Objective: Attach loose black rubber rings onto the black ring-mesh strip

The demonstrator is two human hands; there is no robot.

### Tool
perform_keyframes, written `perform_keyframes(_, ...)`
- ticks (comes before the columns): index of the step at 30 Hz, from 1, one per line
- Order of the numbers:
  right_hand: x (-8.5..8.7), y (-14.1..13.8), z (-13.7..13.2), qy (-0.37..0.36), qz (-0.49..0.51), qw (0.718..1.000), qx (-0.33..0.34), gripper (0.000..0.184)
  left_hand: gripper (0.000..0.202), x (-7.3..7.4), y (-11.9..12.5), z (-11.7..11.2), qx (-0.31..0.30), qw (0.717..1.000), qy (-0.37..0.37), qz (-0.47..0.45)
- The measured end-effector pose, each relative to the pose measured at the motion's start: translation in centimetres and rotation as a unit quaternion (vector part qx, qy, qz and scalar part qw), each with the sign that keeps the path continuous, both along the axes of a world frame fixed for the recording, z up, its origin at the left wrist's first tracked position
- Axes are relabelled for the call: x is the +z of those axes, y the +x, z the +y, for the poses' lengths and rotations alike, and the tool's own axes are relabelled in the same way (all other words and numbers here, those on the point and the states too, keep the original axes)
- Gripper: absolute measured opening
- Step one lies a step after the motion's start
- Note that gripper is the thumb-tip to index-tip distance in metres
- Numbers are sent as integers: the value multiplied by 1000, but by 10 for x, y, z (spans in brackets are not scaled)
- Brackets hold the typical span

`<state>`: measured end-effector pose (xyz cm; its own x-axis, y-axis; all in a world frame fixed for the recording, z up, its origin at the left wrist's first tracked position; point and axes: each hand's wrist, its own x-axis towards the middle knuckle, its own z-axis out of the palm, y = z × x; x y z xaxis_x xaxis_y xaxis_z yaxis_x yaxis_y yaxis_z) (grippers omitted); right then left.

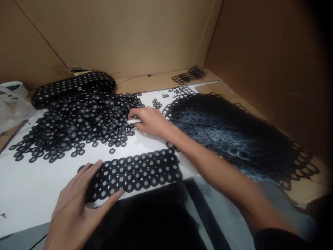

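My right hand [149,121] is closed around a short white stick [134,121], of which only a part shows. It is at the right edge of a heap of small black rings with grey centres [85,116]. My left hand [75,205] lies with thumb and fingers spread over the left end of a black ring sheet [135,170]. Its fingertips rest at the sheet's far edge and its thumb at the near edge. Grey discs fill the sheet's rings in rows. The sheet lies near the front edge of the white board [31,187].
A large pile of black ring sheets with open holes [221,132] lies on the right. Behind the heap is a rolled disc-filled strip [75,85]. A white cup [15,88] and clear plastic bag [15,111] stand at left. Cardboard walls [130,34] enclose the back and right.
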<state>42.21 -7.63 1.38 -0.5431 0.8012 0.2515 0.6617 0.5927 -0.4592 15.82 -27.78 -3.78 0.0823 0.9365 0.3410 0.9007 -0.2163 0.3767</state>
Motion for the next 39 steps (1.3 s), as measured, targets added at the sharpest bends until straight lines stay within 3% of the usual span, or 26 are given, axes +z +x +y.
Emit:
perform_keyframes(19,-1,-2,1,12,5,1000,-16,32,79,2,4,-3,-23,998,6,55)
perform_keyframes(39,-2,-2,0,8,-3,1000,-18,31,80,3,5,-3,-15,998,-1,56)
